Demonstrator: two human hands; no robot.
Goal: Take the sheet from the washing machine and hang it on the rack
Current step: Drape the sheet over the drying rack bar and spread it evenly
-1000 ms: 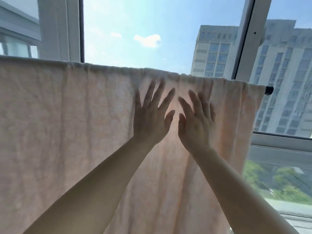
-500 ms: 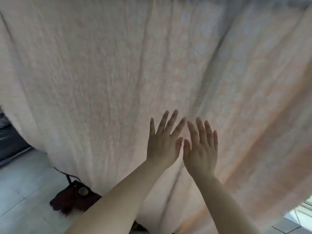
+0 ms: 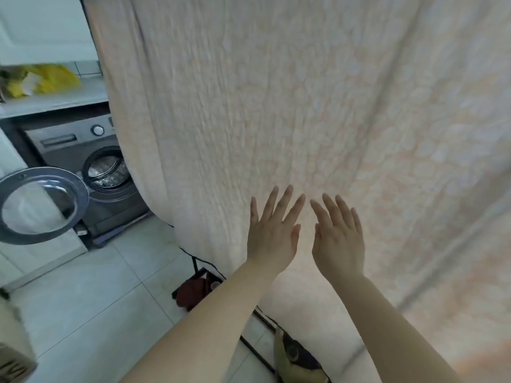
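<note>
head | sheet [image 3: 304,106] hides rack | hands [image 3: 272,233] [image 3: 338,241] flat, open

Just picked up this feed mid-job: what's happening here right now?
A person is tending a pale peach sheet that hangs as a wide curtain in front of them. The left hand and right hand are both open, fingers spread, flat at the fabric side by side, gripping nothing. To the left, the washing machine stands with its door swung open. The rail the sheet hangs from is out of frame.
</note>
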